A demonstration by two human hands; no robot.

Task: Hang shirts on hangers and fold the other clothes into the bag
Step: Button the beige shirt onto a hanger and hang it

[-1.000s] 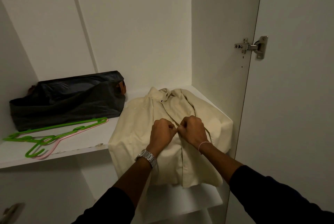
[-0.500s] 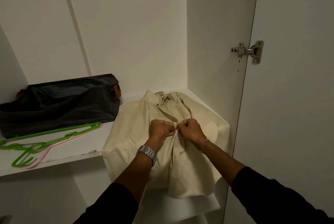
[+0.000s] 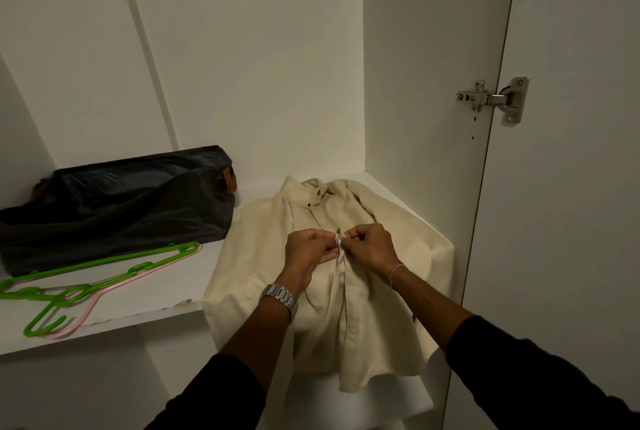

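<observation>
A cream shirt [image 3: 263, 256] lies face up on the white wardrobe shelf [image 3: 145, 311], collar toward the back wall, its hem hanging over the shelf's front edge. My left hand [image 3: 308, 251] and my right hand [image 3: 370, 246] meet at the shirt's button placket, each pinching the fabric at a small pale button between them. A dark bag [image 3: 114, 204] lies at the back left of the shelf. In front of the bag lie green hangers [image 3: 86, 277] with a pink hanger [image 3: 100, 301] under them.
The wardrobe's side wall and the open door [image 3: 571, 187] with its metal hinge [image 3: 495, 100] stand close on the right. A lower shelf [image 3: 398, 398] shows beneath the shirt's hem.
Both hands have moved a little up the placket toward the collar and still pinch it. The view has shifted slightly; the bag and hangers have not moved.
</observation>
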